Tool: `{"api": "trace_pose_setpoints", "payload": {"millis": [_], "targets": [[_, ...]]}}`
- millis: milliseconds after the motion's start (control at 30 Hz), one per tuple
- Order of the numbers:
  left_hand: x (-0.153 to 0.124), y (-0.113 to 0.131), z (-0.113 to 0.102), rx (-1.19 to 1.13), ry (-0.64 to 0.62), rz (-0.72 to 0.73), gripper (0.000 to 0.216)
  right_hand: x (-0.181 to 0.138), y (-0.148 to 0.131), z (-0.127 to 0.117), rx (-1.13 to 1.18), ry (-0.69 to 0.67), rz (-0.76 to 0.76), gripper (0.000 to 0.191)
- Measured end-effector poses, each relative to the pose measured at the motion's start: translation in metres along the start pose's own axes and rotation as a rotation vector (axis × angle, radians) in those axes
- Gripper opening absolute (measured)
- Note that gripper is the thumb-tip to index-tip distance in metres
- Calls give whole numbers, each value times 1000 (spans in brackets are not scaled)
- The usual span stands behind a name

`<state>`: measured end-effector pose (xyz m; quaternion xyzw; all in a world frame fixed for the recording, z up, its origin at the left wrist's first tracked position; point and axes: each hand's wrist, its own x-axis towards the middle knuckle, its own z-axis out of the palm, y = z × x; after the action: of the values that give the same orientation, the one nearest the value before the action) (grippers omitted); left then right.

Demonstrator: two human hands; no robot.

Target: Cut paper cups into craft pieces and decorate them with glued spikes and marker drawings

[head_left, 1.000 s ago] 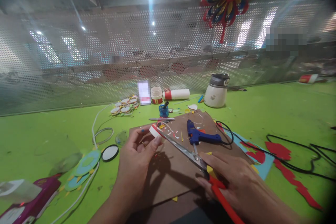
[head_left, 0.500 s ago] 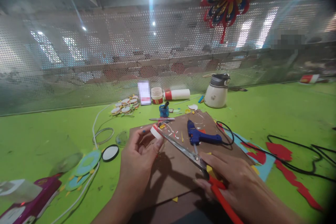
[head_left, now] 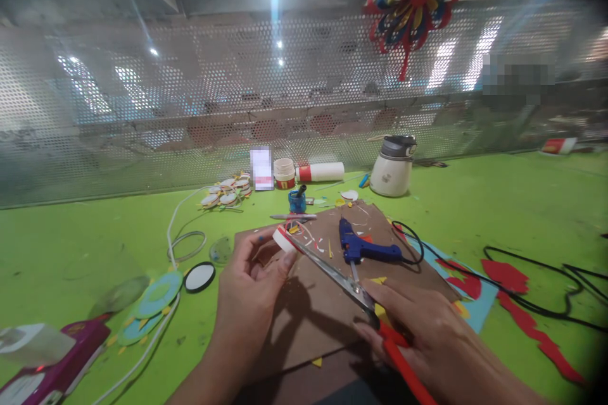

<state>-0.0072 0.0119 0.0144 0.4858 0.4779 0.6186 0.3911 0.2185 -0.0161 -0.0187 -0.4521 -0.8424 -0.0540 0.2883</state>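
Observation:
My left hand [head_left: 256, 275] pinches a small white ring with a red edge [head_left: 284, 239] between thumb and fingers. In my right hand [head_left: 418, 323] is a pair of scissors [head_left: 349, 285] with red handles, its blades pointing up and left. The blade tips lie against the red edge of the ring, and the blades look nearly closed. Beneath both hands is a brown board [head_left: 304, 329] strewn with paper scraps. A blue glue gun [head_left: 365, 247] rests on the board beyond the scissors.
Behind the board stand a blue jar [head_left: 297, 201], a white tub [head_left: 284, 174] and a white kettle-like bottle [head_left: 392, 168]. Green paper discs [head_left: 159, 294] and a black-rimmed disc [head_left: 199, 277] lie left. Red paper scraps [head_left: 506, 273] and a black cord [head_left: 522, 297] lie right.
Almost nothing differs. The scissors and my right hand have shifted very slightly, and the blades still meet the ring's edge.

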Motion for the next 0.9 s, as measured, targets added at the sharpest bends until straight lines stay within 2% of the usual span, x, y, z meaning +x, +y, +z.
{"api": "trace_pose_setpoints", "payload": {"millis": [133, 267, 367, 533, 667, 900], "targets": [[1, -3, 0, -25, 9, 44, 36, 0, 2, 1, 14, -40, 27, 26], [-1, -6, 2, -9, 12, 104, 33, 0, 3, 1, 31, -45, 30, 33], [-2, -8, 3, -4, 11, 134, 32, 0, 4, 2, 35, -38, 22, 35], [-1, -11, 0, 37, 21, 204, 32, 0, 3, 2, 44, -16, 15, 27], [0, -14, -1, 52, 13, 231, 33, 0, 2, 3, 34, 10, 12, 31], [-1, -17, 2, 47, 47, 283, 33, 1, 0, 0, 46, 13, 3, 23]]}}
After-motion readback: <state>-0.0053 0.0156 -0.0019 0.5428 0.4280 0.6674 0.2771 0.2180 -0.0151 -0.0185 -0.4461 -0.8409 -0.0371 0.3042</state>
